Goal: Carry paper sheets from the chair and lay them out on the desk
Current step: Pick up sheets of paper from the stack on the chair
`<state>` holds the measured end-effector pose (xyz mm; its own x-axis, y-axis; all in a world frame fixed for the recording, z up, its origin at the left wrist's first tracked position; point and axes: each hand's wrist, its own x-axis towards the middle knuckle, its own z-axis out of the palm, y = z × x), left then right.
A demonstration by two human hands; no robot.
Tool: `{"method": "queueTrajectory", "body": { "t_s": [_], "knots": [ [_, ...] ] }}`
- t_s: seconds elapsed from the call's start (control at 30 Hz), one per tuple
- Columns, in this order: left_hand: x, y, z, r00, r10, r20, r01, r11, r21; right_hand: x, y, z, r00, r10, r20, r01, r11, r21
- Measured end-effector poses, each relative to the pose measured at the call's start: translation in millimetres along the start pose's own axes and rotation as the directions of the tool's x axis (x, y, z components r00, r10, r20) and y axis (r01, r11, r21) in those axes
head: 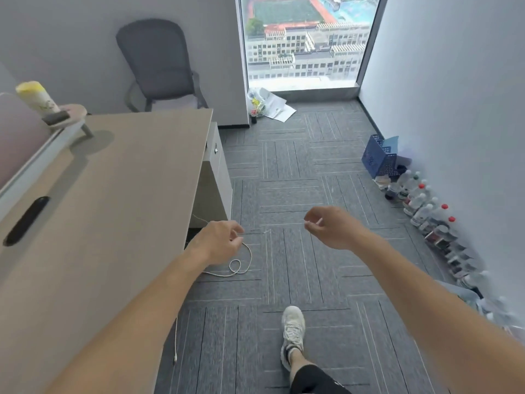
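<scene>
A grey mesh office chair (pixel 159 61) stands in the far corner behind the desk. On its seat lies a pale flat layer that looks like paper sheets (pixel 174 103), partly hidden by the desk's far edge. The beige desk (pixel 122 194) runs along my left. Both arms reach forward over the carpet. My left hand (pixel 218 240) hovers by the desk's corner with loosely curled fingers and holds nothing. My right hand (pixel 326 226) hangs further right, also loosely curled, with nothing in it. My right foot (pixel 292 331) in a white shoe is forward on the carpet.
A lidded cup (pixel 37 98) on a small stand and a black oblong object (pixel 27 220) sit on the desk. A white cable (pixel 238 265) loops on the floor by the desk. Loose papers (pixel 278 108) lie under the window. A blue basket (pixel 379 157) and several bottles (pixel 420 200) line the right wall.
</scene>
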<state>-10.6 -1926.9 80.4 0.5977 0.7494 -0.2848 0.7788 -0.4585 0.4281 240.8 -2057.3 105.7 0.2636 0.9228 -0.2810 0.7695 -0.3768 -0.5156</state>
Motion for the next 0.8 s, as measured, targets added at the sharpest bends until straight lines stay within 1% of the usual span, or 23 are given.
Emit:
{"method": "queueTrajectory", "body": {
  "t_s": [0.17, 0.3, 0.37, 0.4, 0.47, 0.6, 0.8],
  "knots": [
    [133, 11, -59, 0.999, -0.023, -0.039, 0.025, 0.999, 0.045, 134, 16, -60, 1.000, -0.022, 0.003, 0.022, 1.000, -0.009],
    [218, 16, -110, 0.995, -0.036, -0.094, 0.038, 0.999, 0.021, 241, 6, -111, 0.999, -0.052, -0.004, 0.052, 0.998, -0.040],
    [267, 7, -135, 0.991, -0.070, -0.111, 0.070, 0.998, 0.004, 311, -5, -134, 0.998, -0.053, -0.038, 0.050, 0.995, -0.086],
    [274, 7, -139, 0.993, -0.065, -0.100, 0.067, 0.998, 0.016, 321, -7, -138, 0.997, -0.050, -0.058, 0.045, 0.995, -0.095],
    [315, -5, -157, 0.991, -0.081, -0.109, 0.082, 0.997, 0.001, 372, -14, -151, 0.995, -0.065, -0.069, 0.057, 0.993, -0.106],
    [422, -33, -192, 0.985, -0.100, -0.139, 0.095, 0.995, -0.044, 487, -31, -175, 0.995, -0.091, -0.041, 0.085, 0.987, -0.134],
    [588, -51, -260, 0.989, -0.054, -0.140, 0.044, 0.996, -0.077, 640, -58, -232, 0.995, -0.098, 0.006, 0.098, 0.973, -0.208]
  ]
}}
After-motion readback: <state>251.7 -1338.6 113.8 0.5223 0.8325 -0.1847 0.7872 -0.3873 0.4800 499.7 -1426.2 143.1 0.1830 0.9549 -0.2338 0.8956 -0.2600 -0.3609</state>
